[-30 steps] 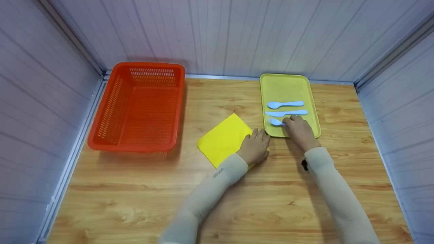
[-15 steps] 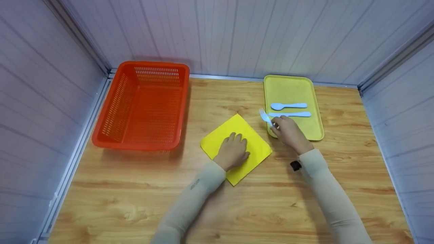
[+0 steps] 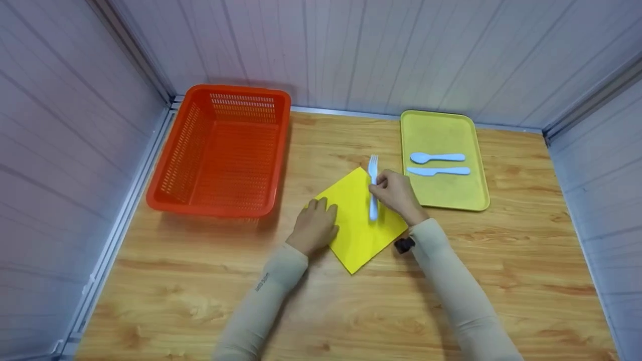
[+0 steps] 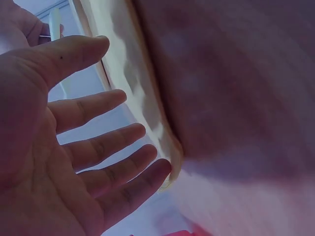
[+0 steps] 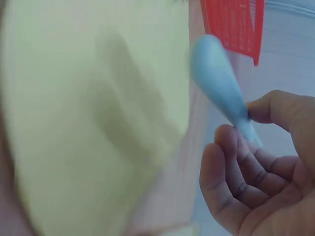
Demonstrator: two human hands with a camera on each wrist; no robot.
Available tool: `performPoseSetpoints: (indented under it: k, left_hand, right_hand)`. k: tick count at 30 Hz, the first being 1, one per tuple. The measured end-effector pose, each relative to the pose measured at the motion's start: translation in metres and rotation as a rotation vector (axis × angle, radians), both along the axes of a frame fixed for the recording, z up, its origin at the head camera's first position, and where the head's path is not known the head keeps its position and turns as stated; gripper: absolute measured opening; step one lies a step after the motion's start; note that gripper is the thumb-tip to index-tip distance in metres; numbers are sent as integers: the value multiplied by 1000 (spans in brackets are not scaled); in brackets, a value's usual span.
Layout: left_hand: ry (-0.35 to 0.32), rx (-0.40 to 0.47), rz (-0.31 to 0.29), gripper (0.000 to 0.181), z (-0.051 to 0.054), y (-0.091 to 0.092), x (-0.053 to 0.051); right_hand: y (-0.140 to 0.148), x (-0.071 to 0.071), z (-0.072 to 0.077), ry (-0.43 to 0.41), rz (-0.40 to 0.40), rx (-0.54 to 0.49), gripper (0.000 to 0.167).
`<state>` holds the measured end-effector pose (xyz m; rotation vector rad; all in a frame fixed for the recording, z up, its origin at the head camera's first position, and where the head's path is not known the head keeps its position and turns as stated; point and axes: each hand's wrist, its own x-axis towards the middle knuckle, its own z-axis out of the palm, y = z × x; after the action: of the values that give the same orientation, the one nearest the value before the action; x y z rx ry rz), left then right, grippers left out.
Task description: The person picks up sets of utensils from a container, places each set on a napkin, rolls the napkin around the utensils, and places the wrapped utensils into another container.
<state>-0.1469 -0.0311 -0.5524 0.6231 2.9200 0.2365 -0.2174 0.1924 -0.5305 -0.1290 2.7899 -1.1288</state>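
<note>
A folded yellow napkin (image 3: 353,225) lies turned cornerwise on the wooden table. Over its right part, my right hand (image 3: 398,195) pinches a light-blue fork (image 3: 373,200) by the handle, tines pointing to the back. In the right wrist view the fork's handle (image 5: 216,78) sits between thumb and fingertips, above the napkin. At the napkin's left edge is my left hand (image 3: 313,225). The left wrist view shows that hand (image 4: 83,132) with fingers spread and nothing held. A light-blue spoon (image 3: 437,158) and a knife (image 3: 439,171) lie side by side on a yellow tray (image 3: 444,193).
An orange-red plastic basket (image 3: 215,210) stands at the back left, near the wall. The tray is against the back wall on the right. Pale panel walls (image 3: 346,55) close in the table at the back and both sides.
My right hand has lifted the fork off the tray and carried it left over the napkin. My left hand has moved left across the napkin to its left edge.
</note>
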Motion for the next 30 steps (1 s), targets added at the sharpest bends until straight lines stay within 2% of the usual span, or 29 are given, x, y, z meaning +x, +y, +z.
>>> performPoseSetpoints:
  k: [5, 9, 17, 22, 30]
  left_hand:
    - [-61, -24, 13, 46, -3, 0, -1]
    - [-71, -37, 19, 48, -4, 0, -2]
    - [-132, -13, 61, 52, -5, 1, -2]
    - [-170, -2, 84, 52, -6, 1, -2]
    - [-137, 5, 71, 52, -4, 0, 1]
  right_hand:
    - [-20, -7, -10, -67, -3, 30, 17]
    - [-30, -10, -17, -102, -6, 35, 19]
    - [-42, -11, -27, -47, -3, 112, 22]
    - [-49, -12, -27, -26, -1, 166, 18]
    - [-53, -14, -29, -3, 7, 217, 21]
